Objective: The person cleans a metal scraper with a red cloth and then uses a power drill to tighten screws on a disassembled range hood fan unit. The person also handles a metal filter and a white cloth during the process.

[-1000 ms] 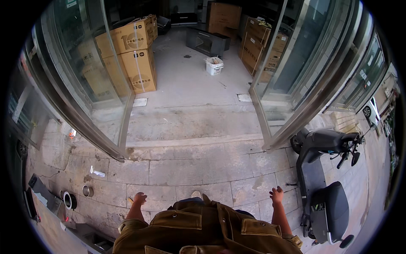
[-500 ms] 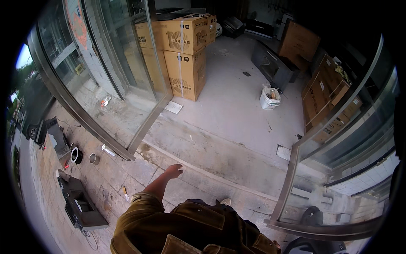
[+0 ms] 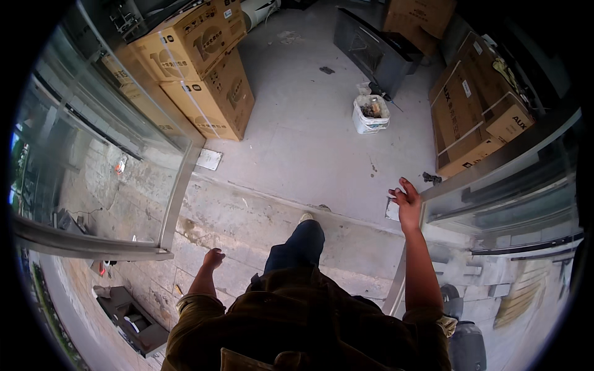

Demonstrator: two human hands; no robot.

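Note:
My left hand hangs low at my left side over the paving, its fingers curled in, with no object seen in it. My right hand is raised at the right side of the doorway, fingers spread and nothing held. It is nearest to the metal frame of the right glass door; whether it touches the frame I cannot tell. Below that hand a pale plate lies in the floor, partly covered by it. One of my shoes rests near the raised doorstep.
Stacked cartons stand inside on the left, beyond the left glass door. A white bucket of odds and ends sits before a dark appliance. A large carton leans at the right. Outside lies a dark metal unit.
I have stepped forward to the doorstep, and the bucket and cartons appear closer. My right hand has come up into view beside the right door. My left hand stays low.

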